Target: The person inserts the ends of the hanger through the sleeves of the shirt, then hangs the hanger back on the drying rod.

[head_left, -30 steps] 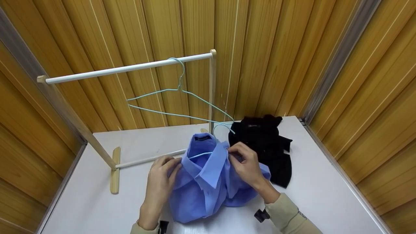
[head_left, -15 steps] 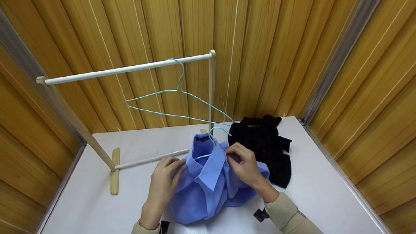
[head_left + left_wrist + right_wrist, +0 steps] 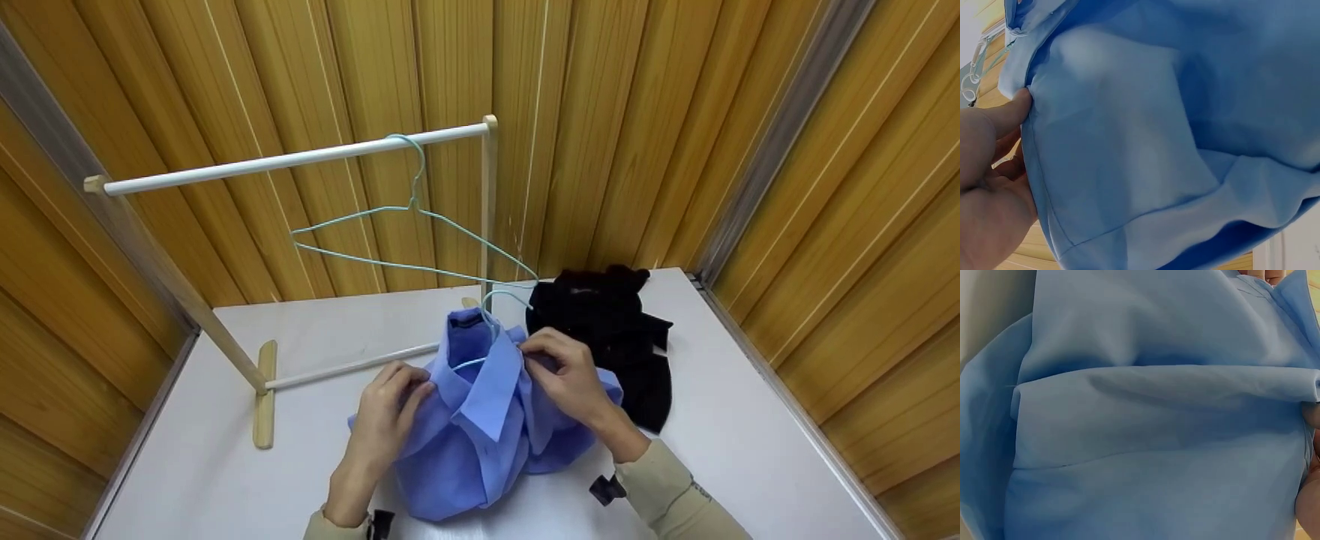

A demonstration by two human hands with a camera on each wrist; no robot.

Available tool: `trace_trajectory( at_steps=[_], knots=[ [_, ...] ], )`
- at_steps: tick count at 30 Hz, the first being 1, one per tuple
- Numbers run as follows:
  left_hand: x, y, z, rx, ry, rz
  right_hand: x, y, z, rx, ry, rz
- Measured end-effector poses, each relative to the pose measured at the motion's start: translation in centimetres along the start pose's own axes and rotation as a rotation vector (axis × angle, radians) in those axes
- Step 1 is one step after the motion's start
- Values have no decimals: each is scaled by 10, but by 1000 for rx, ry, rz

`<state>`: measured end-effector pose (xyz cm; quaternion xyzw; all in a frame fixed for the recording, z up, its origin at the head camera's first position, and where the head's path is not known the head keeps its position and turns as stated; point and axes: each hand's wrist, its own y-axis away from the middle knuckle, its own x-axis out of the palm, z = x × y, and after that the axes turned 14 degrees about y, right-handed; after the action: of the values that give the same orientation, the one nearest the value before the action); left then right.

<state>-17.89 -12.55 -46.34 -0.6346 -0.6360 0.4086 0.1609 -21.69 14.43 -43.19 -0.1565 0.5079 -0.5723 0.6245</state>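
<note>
A light blue collared shirt [image 3: 442,472] is held up between both hands in the head view. My left hand [image 3: 380,416] pinches it beside the collar on the left; in the left wrist view the thumb [image 3: 1015,112] presses the fabric edge. My right hand [image 3: 571,381] pinches the shirt on the other side of the collar. A pale green wire hanger [image 3: 489,296] is inside the shirt, its hook sticking out above the collar and a piece of wire showing in the neck opening. The rest of that hanger is hidden by cloth. Blue fabric [image 3: 1157,416] fills most of the right wrist view.
On the left stands a garment rack [image 3: 300,158] with a white top bar and wooden legs. A second wire hanger [image 3: 360,257] hangs from it without clothing. A black garment [image 3: 600,322] lies at the back right of the white table [image 3: 187,465]. Wood-panelled walls [image 3: 637,135] enclose the table.
The hanger hook has shifted slightly left and down behind the collar. My left hand has moved a little to the right, and some blue cloth now shows left of it. The right hand is nearly still.
</note>
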Motion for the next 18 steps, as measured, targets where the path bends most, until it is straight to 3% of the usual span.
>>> trace_trajectory(
  at_steps=[18],
  knots=[
    [-6, 5, 3, -48, 35, -66, -15, 5, -17, 27, 31, -14]
  ],
)
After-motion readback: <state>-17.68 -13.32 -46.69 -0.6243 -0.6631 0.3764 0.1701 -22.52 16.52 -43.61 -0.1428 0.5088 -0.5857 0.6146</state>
